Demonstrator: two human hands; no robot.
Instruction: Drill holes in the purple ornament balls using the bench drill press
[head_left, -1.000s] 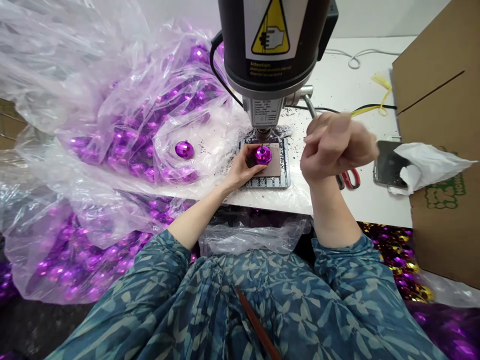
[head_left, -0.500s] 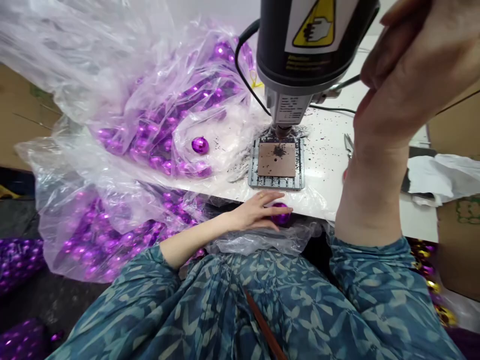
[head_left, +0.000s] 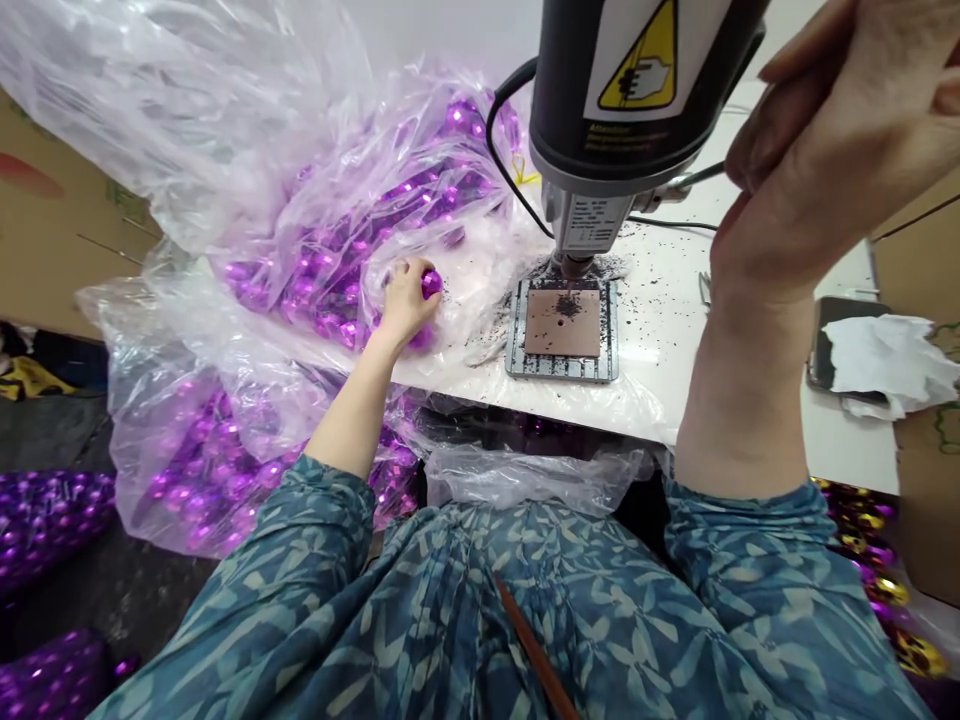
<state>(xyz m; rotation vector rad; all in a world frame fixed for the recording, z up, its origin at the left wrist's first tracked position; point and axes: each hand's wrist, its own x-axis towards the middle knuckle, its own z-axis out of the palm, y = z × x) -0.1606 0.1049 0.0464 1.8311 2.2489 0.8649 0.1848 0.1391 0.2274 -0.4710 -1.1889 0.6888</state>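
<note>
My left hand (head_left: 403, 300) reaches onto the clear plastic sheet on the white table and closes its fingers on a purple faceted ball (head_left: 430, 283). Beside it lies a heap of purple balls (head_left: 352, 265) under the plastic. My right hand (head_left: 832, 140) is raised high at the right, fingers wrapped round the metal feed lever (head_left: 686, 182) of the bench drill (head_left: 630, 90). Under the drill bit sits a brown pad (head_left: 562, 322) on the grey slotted drill table (head_left: 514, 355); it holds dark shavings and no ball.
A large clear plastic bag (head_left: 187, 440) of purple balls hangs off the table's left edge. Black shavings dot the white table (head_left: 660, 300). A phone (head_left: 825, 335) under crumpled white paper (head_left: 885, 355) lies right. Cardboard boxes stand at both sides. Gold and purple balls (head_left: 877, 540) sit lower right.
My left hand took the drilled ball off the pad, dropped it below the table edge, then moved left and grasped a fresh ball. My right hand rose with the lever.
</note>
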